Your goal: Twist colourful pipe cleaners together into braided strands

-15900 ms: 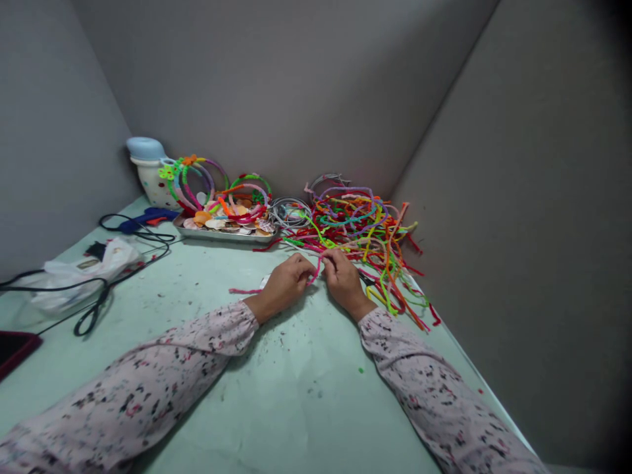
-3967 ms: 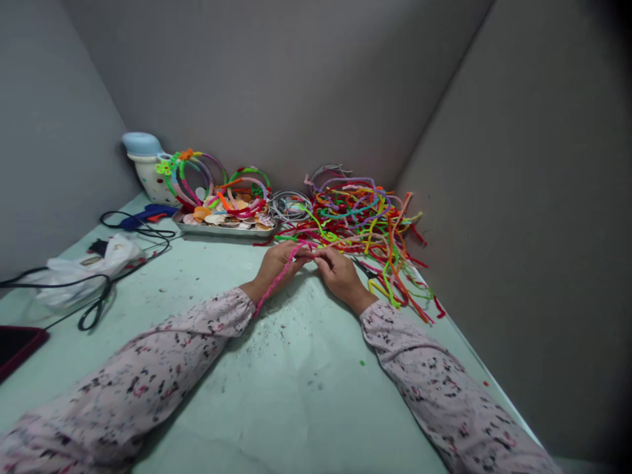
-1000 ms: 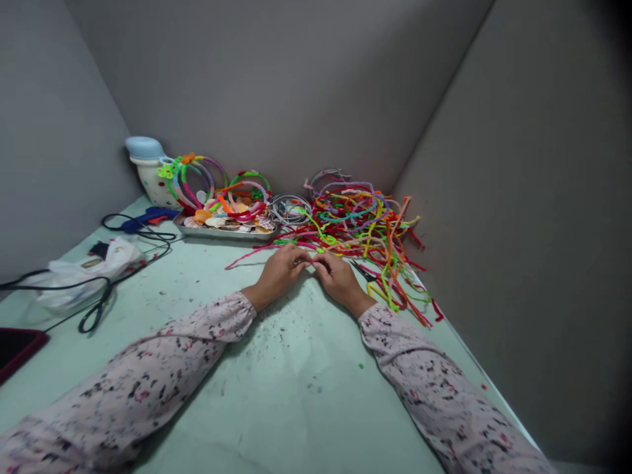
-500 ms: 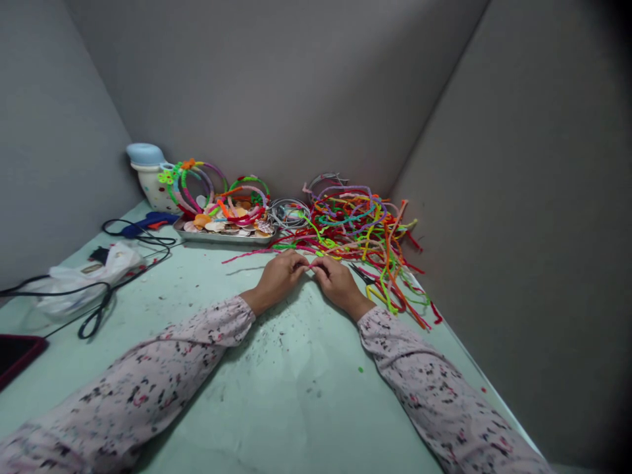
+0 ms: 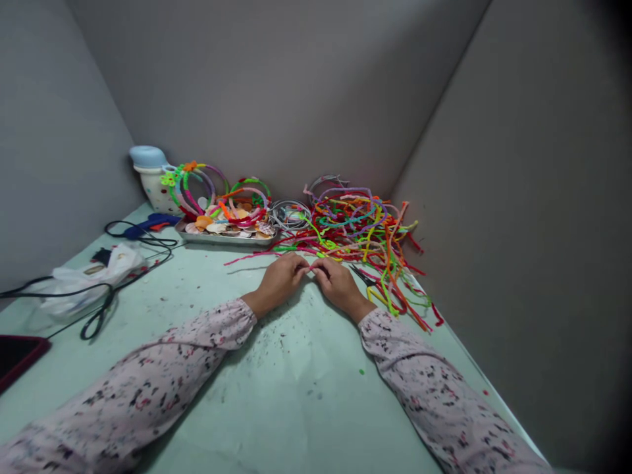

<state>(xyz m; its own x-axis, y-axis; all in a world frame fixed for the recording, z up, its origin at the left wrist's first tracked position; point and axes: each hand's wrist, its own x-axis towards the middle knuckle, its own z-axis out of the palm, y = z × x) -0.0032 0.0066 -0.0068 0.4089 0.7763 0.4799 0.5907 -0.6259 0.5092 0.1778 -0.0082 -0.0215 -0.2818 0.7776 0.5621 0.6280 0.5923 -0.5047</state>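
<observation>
Dim, soft light. You get a diagonal shadow on the back wall [image 5: 247,85], faint shade below your left hand [image 5: 279,280], blackened right edge, smeared fine detail.

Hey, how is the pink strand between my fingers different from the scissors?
The pink strand is pinched between the fingertips of your left hand and right hand; the scissors lie beside your right hand, not held.
The strand is thin and pink, while the scissors have dark blades and yellow on the handles.
Both are partly covered: the strand by your fingers, the scissors by strands from the pile.
</observation>
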